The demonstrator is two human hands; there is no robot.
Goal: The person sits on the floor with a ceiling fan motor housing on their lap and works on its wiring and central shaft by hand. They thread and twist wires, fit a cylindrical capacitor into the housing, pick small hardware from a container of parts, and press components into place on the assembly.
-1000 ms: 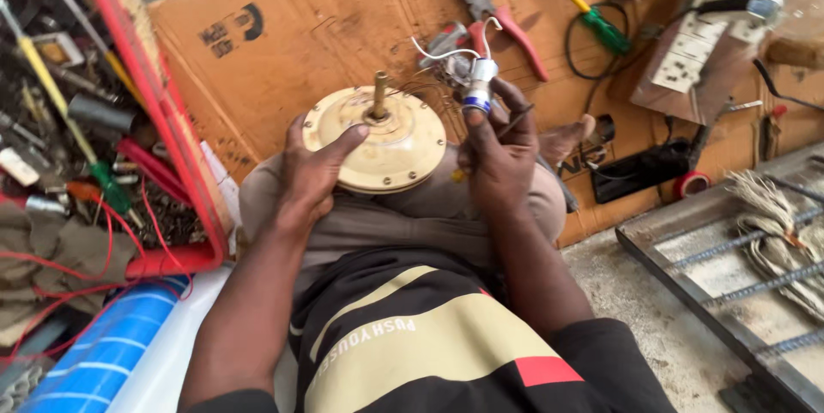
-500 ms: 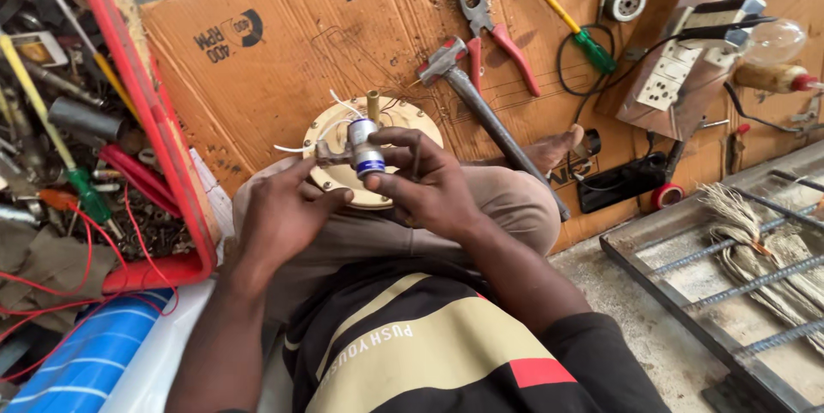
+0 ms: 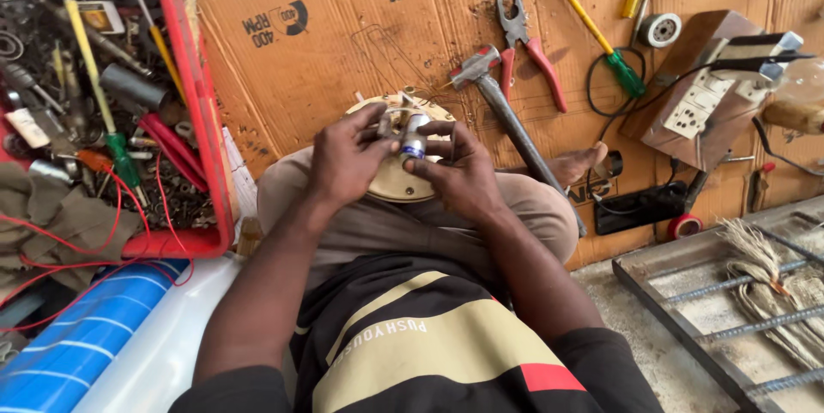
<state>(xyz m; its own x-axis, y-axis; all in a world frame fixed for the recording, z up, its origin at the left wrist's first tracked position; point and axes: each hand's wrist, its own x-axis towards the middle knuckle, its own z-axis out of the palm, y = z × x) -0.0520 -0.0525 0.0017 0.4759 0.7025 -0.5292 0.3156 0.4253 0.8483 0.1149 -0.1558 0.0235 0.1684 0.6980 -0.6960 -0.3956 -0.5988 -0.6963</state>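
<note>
Fingers of both my left hand [image 3: 348, 160] and right hand [image 3: 459, 177] pinch a small silver cylinder [image 3: 413, 136] just above the cream motor disc [image 3: 390, 183]; a hammer [image 3: 502, 108] lies right of the disc.

round motor housing [image 3: 390, 183]: mostly hidden by hands | red crate [image 3: 202, 104]: cut off left

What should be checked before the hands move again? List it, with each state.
1. Cylinder gripped by both hands: ok, left hand and right hand pinch it.
2. Disc steady on the lap: ok, it rests on the thighs under the hands.
3. Cylinder wires attached: cannot tell, fingers hide them.
4. Hammer in reach: ok, it lies on the cardboard beside the right hand.
5. Pliers in reach: ok, just above the hammer.
</note>
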